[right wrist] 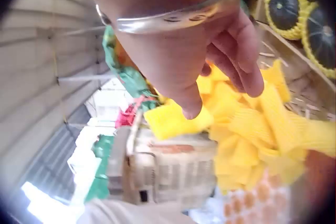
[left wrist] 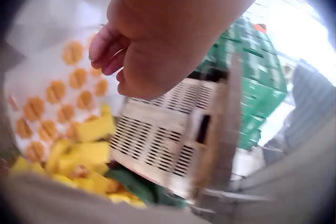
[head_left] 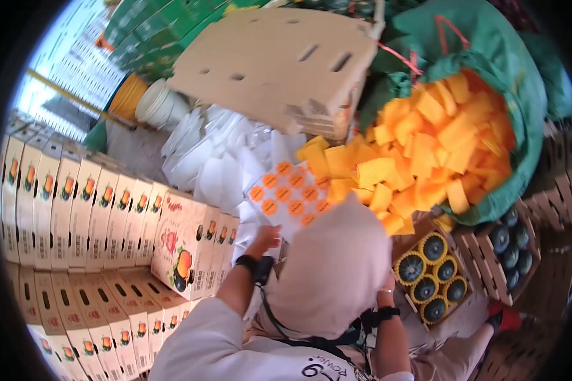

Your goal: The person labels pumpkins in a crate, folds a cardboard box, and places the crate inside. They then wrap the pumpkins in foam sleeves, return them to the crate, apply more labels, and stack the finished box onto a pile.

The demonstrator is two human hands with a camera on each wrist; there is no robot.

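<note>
In the head view, my left hand [head_left: 268, 239] is beside a sheet of round orange stickers [head_left: 286, 190]. The left wrist view shows its fingers [left wrist: 107, 56] loosely curled in front of the sheet, with nothing visible between them. My right hand [right wrist: 226, 61] hovers close over a heap of yellow foam net sleeves [right wrist: 252, 129], thumb and fingers apart; from the head it is mostly hidden behind a cap [head_left: 330, 273]. By that hand, an open carton [head_left: 419, 314] holds several dark green squashes [head_left: 410, 268] in yellow foam nets.
A green sack [head_left: 527, 120] spills foam sleeves at the right. Stacked printed cartons [head_left: 82, 216] line the left. White sheets [head_left: 219, 165] lie beyond the left hand, before a flat cardboard panel [head_left: 273, 57]. Another box of squashes [head_left: 508, 254] stands far right.
</note>
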